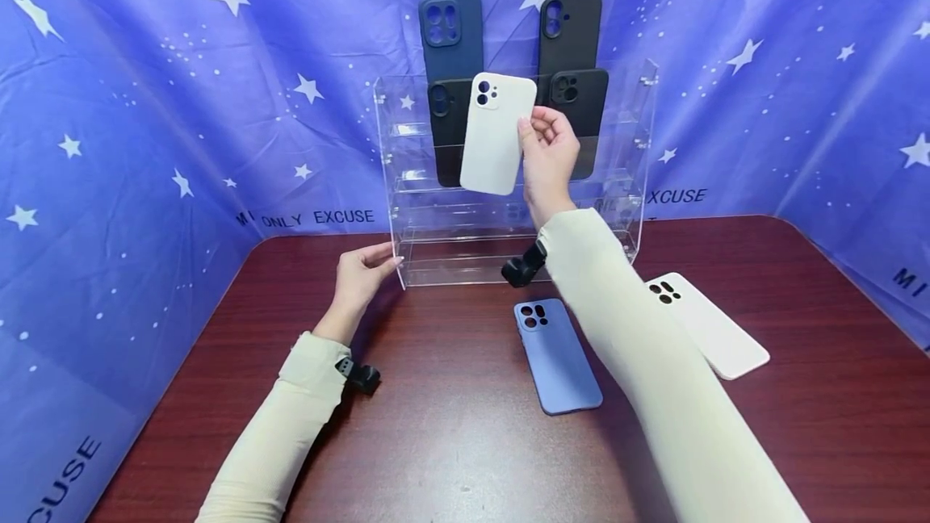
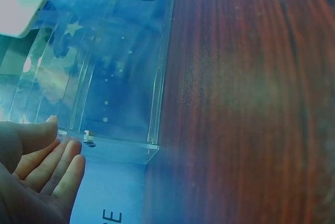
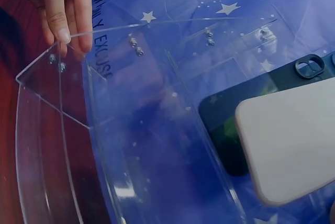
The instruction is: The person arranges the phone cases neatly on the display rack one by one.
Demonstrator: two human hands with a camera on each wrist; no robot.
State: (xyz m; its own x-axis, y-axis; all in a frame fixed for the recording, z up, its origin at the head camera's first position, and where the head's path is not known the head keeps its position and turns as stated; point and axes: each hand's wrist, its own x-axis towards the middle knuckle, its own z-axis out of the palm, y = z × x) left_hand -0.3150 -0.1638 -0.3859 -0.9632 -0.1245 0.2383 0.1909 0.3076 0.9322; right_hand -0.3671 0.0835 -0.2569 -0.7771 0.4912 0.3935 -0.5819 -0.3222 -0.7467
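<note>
My right hand (image 1: 550, 153) pinches the right edge of a white phone case (image 1: 497, 140), held up before the upper tiers of a clear acrylic display stand (image 1: 450, 271). The case leans slightly and overlaps the black phone case (image 1: 448, 144) behind it. At the stand's lower left corner, my left hand (image 1: 358, 279) grips the side panel's edge between thumb and fingers; the right wrist view also shows that left hand (image 3: 63, 4) on the panel. A dark blue phone case (image 1: 468, 47) and two more black cases, one in front (image 1: 588, 119), stand in the rack.
A light blue phone case (image 1: 559, 361) lies on the dark red wooden table (image 1: 436, 442) before the stand. Another white phone case (image 1: 715, 329) lies to the right, partly hidden by my right sleeve (image 1: 639, 361). A blue star-printed curtain (image 1: 305, 39) hangs behind.
</note>
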